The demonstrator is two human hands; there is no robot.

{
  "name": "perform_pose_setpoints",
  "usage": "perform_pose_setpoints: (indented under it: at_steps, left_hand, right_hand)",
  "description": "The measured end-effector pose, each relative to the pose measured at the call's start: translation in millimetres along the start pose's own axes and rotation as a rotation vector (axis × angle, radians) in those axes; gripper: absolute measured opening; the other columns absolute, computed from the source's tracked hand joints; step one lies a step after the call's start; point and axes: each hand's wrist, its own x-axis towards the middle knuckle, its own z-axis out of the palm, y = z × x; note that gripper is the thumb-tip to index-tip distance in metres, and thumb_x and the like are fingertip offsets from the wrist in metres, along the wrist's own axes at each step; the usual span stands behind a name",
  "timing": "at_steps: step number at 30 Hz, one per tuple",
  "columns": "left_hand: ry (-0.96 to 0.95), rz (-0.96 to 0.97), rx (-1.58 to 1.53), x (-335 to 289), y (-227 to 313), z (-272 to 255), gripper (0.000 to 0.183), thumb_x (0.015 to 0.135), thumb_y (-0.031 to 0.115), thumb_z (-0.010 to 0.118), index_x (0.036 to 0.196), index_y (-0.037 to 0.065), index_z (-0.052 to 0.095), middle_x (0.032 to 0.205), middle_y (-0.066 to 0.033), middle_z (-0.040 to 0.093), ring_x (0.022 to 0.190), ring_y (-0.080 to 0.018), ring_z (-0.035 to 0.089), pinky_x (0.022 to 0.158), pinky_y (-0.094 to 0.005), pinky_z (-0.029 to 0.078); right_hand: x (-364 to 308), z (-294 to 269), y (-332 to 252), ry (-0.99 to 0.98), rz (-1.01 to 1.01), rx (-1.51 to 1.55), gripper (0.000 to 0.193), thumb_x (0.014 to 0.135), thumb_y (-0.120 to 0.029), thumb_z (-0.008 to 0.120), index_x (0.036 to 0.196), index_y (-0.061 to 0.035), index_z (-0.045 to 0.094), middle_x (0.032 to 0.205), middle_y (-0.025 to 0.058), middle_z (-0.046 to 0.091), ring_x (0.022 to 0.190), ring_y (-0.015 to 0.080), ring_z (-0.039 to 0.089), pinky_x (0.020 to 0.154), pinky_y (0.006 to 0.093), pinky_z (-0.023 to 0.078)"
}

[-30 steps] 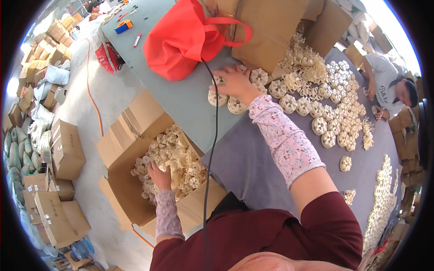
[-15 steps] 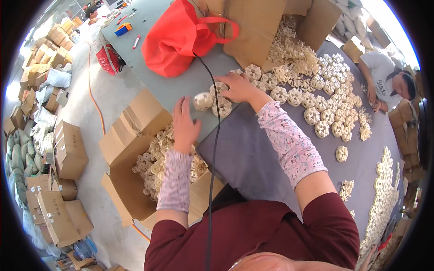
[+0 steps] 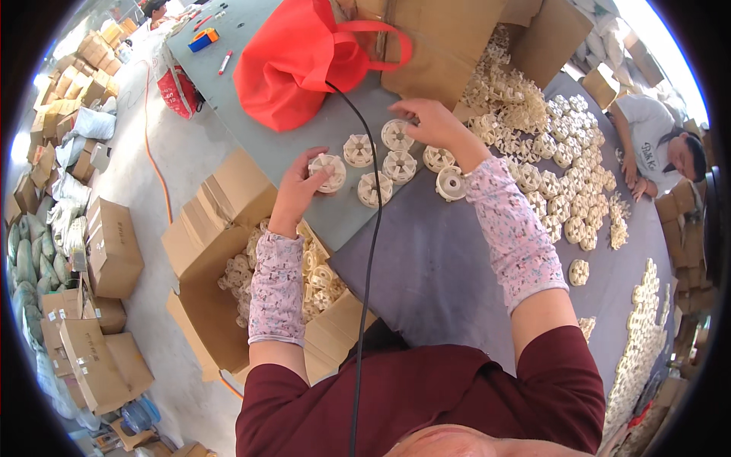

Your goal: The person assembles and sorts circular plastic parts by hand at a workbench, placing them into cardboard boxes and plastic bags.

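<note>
My left hand (image 3: 297, 186) grips a round cream plastic part (image 3: 327, 174), slotted and ring-like, above the grey-green table (image 3: 285, 145). My right hand (image 3: 438, 126) reaches over the table, thumb and forefinger around the edge of a similar round part (image 3: 397, 135). Between the hands sit more such parts: one (image 3: 358, 151) nearer the left hand, another (image 3: 399, 166) below the right fingers, and one (image 3: 375, 190) beside the dark cable. Under my right wrist are a slotted part (image 3: 438, 158) and one with a central hole (image 3: 451, 183).
An open carton (image 3: 202, 320) of cream parts stands below my left forearm. A red bag (image 3: 282, 68) and a cardboard box (image 3: 438, 49) lie beyond my hands. Many parts (image 3: 579, 183) cover the right side, where another person (image 3: 647, 145) works. A black cable (image 3: 368, 259) hangs across the view.
My left hand has closed on a round part. My right hand has moved slightly right. The parts between my hands are spread differently, and two under my right wrist now show separately.
</note>
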Motion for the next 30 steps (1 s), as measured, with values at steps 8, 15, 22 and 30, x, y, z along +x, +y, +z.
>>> perform_pose_setpoints:
  at_steps: [8, 15, 22, 30]
  left_hand:
    - [0.142, 0.489, 0.915, -17.7, -23.4, 16.2, 0.062, 0.088, 0.010, 0.075, 0.148, 0.009, 0.060, 0.133, -0.0152, 0.065, 0.125, -0.0379, 0.064, 0.107, -0.0448, 0.053]
    - [0.078, 0.328, 0.946, -23.6, -12.0, 9.5, 0.072, 0.075, 0.012, 0.080, 0.144, 0.011, 0.059, 0.141, -0.0163, 0.060, 0.131, -0.0416, 0.058, 0.111, -0.0467, 0.050]
    - [0.177, 0.493, 0.884, 48.5, -10.8, 28.6, 0.075, 0.070, 0.014, 0.084, 0.142, 0.009, 0.060, 0.137, -0.0188, 0.061, 0.129, -0.0432, 0.059, 0.108, -0.0474, 0.052]
    - [0.121, 0.404, 0.918, 44.7, -9.8, 23.2, 0.076, 0.070, 0.020, 0.091, 0.138, 0.009, 0.061, 0.132, -0.0166, 0.068, 0.120, -0.0403, 0.068, 0.104, -0.0464, 0.056]
  right_hand:
    - [0.0, 26.2, -30.3, -0.074, 0.006, -0.281, 0.080, 0.077, -0.006, 0.083, 0.152, -0.0208, 0.059, 0.159, 0.0122, 0.055, 0.141, 0.0381, 0.057, 0.116, 0.0475, 0.049]
    - [4.9, 6.3, -36.9, -0.114, 0.051, -0.260, 0.080, 0.074, -0.003, 0.081, 0.149, -0.0183, 0.058, 0.145, 0.0154, 0.059, 0.136, 0.0409, 0.058, 0.114, 0.0492, 0.050]
    - [-43.1, 41.8, -40.0, -0.089, -0.183, -0.017, 0.076, 0.073, -0.010, 0.080, 0.145, -0.0165, 0.058, 0.136, 0.0176, 0.062, 0.127, 0.0403, 0.064, 0.105, 0.0482, 0.056]
    - [-80.3, 45.7, -105.7, 0.037, 0.132, 0.109, 0.076, 0.074, -0.018, 0.081, 0.146, -0.0158, 0.057, 0.130, 0.0186, 0.063, 0.120, 0.0417, 0.064, 0.101, 0.0480, 0.054]
